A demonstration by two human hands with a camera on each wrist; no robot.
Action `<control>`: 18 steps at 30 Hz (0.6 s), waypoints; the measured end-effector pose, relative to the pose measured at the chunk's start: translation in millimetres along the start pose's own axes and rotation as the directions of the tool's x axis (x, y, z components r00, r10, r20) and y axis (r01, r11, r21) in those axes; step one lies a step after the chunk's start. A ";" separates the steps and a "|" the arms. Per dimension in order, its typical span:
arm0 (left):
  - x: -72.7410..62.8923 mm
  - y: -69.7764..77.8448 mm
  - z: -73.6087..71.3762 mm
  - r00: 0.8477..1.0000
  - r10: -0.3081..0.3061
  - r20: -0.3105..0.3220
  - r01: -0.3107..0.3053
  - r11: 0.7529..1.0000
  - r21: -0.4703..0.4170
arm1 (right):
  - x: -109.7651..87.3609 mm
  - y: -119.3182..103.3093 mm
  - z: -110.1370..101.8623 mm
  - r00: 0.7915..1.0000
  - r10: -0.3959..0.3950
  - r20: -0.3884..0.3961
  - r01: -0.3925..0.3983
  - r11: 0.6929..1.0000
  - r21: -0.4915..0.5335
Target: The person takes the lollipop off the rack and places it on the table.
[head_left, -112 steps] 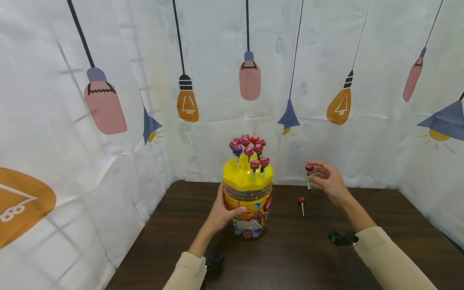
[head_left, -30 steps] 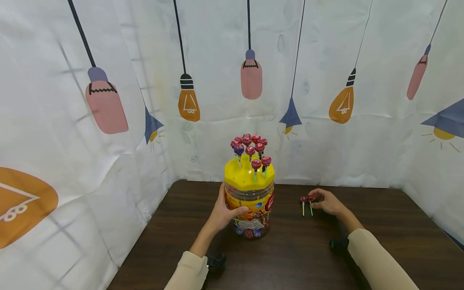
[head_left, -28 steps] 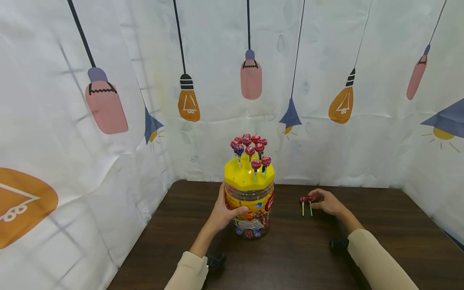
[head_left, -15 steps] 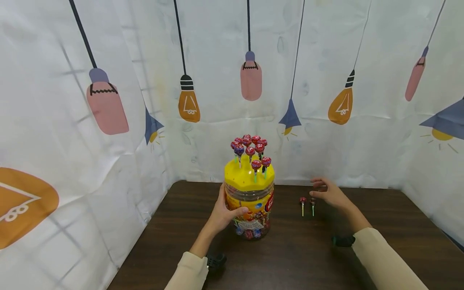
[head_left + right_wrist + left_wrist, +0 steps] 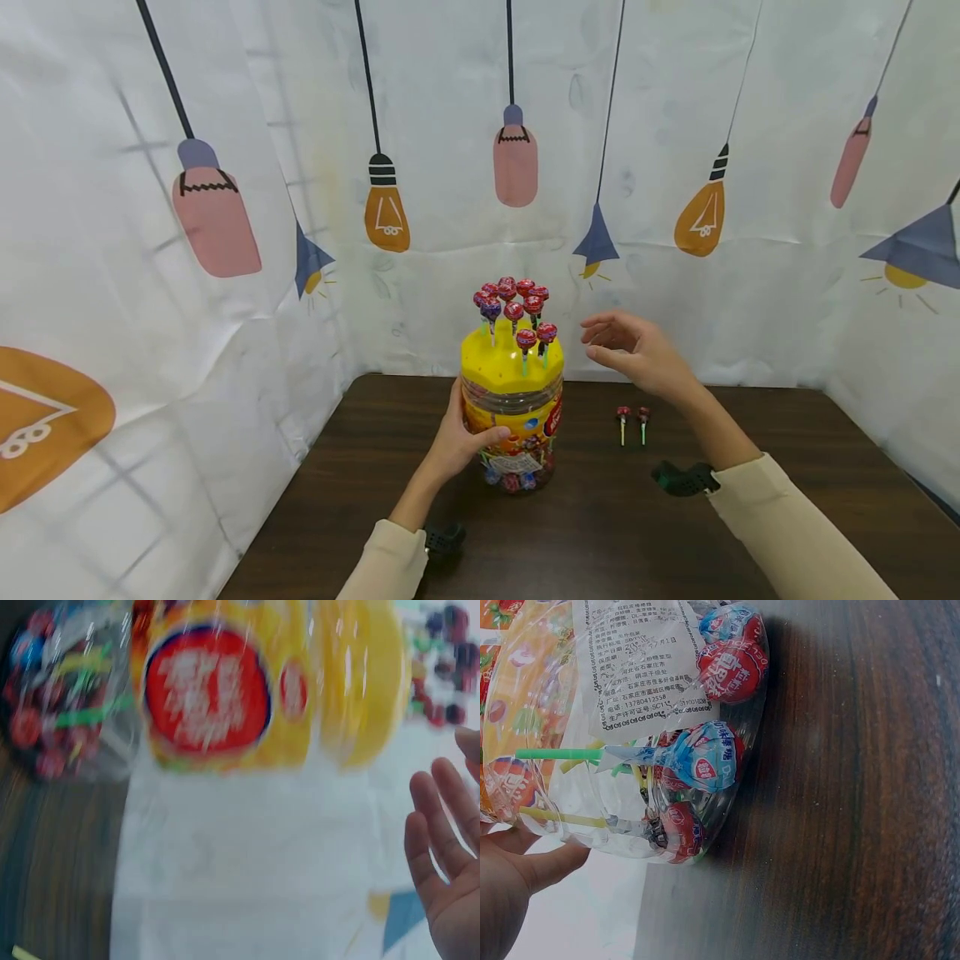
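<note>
A clear plastic lollipop jar [image 5: 528, 429] with a yellow lid [image 5: 498, 367] stands upright on the table. Several lollipops [image 5: 513, 312] stick up out of the lid, most red-wrapped and one purple. My left hand [image 5: 454, 440] grips the jar's left side, thumb across the front; in the left wrist view wrapped lollipops [image 5: 705, 759] show through its wall. To the right of the lid my right hand [image 5: 633, 354] hangs in the air with loose fingers, holding nothing. Two red lollipops, a yellow-stick one [image 5: 622, 425] and a green-stick one [image 5: 643, 425], lie side by side on the table.
The dark wooden table [image 5: 585, 533] reaches back to a white wall cloth [image 5: 450, 100] printed with hanging lamps. Another cloth wall [image 5: 172, 417] runs along the left. A black band [image 5: 684, 479] sits on my right wrist.
My right hand set a lollipop down beside the other one and let go. It then rose and moved left towards the jar lid. My left hand stays on the jar.
</note>
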State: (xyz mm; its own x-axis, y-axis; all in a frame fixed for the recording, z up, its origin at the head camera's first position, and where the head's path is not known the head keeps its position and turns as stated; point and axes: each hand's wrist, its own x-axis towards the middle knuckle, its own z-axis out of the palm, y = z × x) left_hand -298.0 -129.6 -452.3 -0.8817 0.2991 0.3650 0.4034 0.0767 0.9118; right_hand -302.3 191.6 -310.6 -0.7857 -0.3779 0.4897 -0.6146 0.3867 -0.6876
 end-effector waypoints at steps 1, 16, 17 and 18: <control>-0.2 0.0 -0.1 1.000 -0.001 0.000 0.001 1.000 0.001 | 2.1 -6.2 4.0 1.000 -0.022 -0.001 0.022 1.000 0.016; -0.6 1.2 -0.6 1.000 0.000 0.000 0.000 1.000 -0.005 | 14.4 -34.0 45.0 0.992 -0.119 -0.051 0.126 0.980 0.155; -0.4 1.1 -0.5 1.000 0.003 0.002 -0.003 1.000 -0.007 | 14.1 -33.8 46.2 0.991 -0.124 -0.056 0.131 0.979 0.158; -0.2 1.0 -0.3 1.000 0.007 0.005 -0.007 1.000 -0.009 | 14.0 -33.5 47.1 0.990 -0.125 -0.060 0.133 0.979 0.157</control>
State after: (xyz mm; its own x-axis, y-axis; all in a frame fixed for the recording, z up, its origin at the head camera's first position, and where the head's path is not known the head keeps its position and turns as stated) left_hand -297.4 -129.9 -451.4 -0.8775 0.3042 0.3706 0.4076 0.0660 0.9108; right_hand -289.4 133.7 -306.0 -0.7052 -0.3725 0.6033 -0.6952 0.1964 -0.6915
